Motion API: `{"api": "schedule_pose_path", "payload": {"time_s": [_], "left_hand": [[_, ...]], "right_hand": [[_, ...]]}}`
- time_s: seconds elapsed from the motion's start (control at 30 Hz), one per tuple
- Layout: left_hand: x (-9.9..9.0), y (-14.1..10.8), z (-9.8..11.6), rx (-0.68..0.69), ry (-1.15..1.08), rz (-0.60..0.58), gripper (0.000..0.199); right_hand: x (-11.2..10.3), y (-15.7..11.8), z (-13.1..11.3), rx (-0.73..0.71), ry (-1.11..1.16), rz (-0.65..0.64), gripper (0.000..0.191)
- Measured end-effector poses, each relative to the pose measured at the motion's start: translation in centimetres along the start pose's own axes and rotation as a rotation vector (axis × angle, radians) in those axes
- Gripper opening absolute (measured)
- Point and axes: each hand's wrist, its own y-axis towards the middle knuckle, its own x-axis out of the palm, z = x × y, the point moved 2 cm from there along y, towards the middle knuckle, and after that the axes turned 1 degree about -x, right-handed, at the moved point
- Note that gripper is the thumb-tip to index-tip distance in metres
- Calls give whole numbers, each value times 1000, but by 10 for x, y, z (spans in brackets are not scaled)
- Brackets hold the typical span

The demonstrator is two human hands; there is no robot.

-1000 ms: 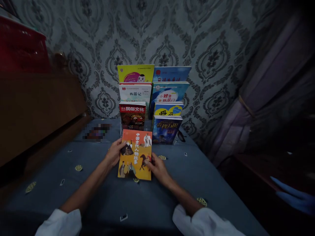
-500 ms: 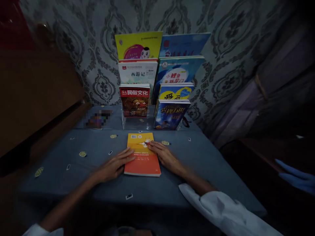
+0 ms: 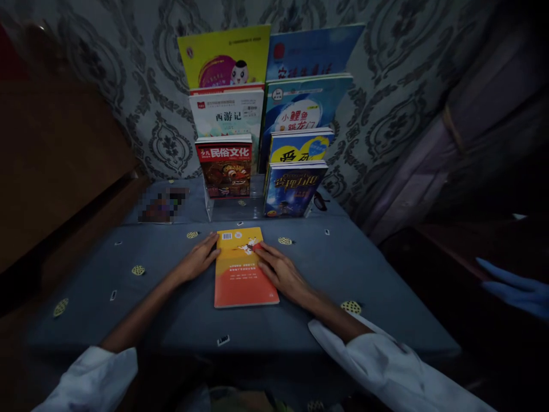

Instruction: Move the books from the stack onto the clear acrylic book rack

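Observation:
An orange and yellow paperback book (image 3: 244, 289) lies flat on the table, back cover up, with a barcode at its far left corner. My left hand (image 3: 198, 258) rests along the book's upper left edge, fingers stretched out and fingertips touching it. On the opposite side, my right hand (image 3: 281, 274) lies with its fingers extended over the right edge of the cover. Neither hand is wrapped round the book.
Behind the book, a clear acrylic rack (image 3: 235, 212) holds several books in two columns, including a red one (image 3: 225, 171) and a dark blue one (image 3: 294, 191). Dark glasses (image 3: 319, 201) lie right of it. A pixelated item (image 3: 163, 205) lies left on the blue tablecloth (image 3: 163, 320).
My left hand has slid off the cover's left part, away from me, to the book's upper left edge. My right hand stays at the right edge. The view has shifted slightly.

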Motion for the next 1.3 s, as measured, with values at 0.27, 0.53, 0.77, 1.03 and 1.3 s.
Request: {"api": "schedule_pose_path", "payload": {"time_s": [0.27,0.53,0.77,1.03,1.3], "left_hand": [[5,48,24,87,68,56,47],[30,88,60,246,82,-12,44],[35,100,65,333,55,-55,46],[28,77,78,408,62,-129,48],[29,46,95,482,35,-203,44]], "right_hand": [[2,-3,1,22,30,27,43],[4,-3,1,14,35,27,43],[4,-2,3,15,52,18,39],[-9,-7,-2,13,105,24,37],[-32,-26,-13,123,163,60,31]]}}
